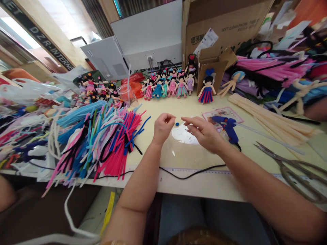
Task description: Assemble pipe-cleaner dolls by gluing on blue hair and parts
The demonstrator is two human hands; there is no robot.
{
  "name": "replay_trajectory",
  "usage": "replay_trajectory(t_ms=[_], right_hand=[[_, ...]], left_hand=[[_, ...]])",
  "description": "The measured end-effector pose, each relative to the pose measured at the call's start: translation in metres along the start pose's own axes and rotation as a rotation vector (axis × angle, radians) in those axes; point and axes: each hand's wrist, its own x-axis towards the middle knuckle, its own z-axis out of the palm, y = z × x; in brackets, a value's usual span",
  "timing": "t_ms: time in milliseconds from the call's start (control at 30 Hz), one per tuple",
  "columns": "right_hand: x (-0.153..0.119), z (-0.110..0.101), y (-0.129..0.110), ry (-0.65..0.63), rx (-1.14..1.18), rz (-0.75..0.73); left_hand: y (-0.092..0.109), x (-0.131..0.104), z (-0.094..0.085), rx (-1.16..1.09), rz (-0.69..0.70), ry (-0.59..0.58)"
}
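My left hand [163, 127] is closed in a pinch above the table; whatever its fingertips hold, if anything, is too small to make out. Just right of those fingertips is a small round blue piece [177, 124], and I cannot tell whether it touches them. Facing it from the other side, my right hand [201, 131] has its fingers stretched and apart, with nothing seen in them. A blue glue gun [231, 131] lies on its side right behind my right hand, over a pink-edged card [233, 113].
Bundles of coloured pipe cleaners [102, 136] cover the left. Large scissors [288, 163] and beige strips [270, 119] lie right. Small dolls [166, 85] stand at the back, one in blue and pink [207, 92] before a cardboard box [212, 68]. A black cord [186, 177] crosses the front.
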Motion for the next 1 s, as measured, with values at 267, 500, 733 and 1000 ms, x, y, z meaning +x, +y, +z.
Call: replay_trajectory(t_ms=[267,500,733,1000], right_hand=[[-0.011,0.0,0.015,-0.047,-0.732,-0.189],[-0.016,-0.001,0.022,-0.044,-0.814,-0.229],[-0.016,-0.004,0.024,-0.128,-0.829,-0.303],[-0.017,-0.005,0.025,-0.112,-0.791,-0.344]], left_hand=[[0.01,-0.004,-0.001,-0.346,-0.183,-0.188],[0.007,-0.002,-0.002,-0.351,-0.25,-0.281],[0.002,0.0,-0.006,-0.278,-0.375,-0.413],[0.005,-0.001,-0.007,-0.273,-0.381,-0.43]])
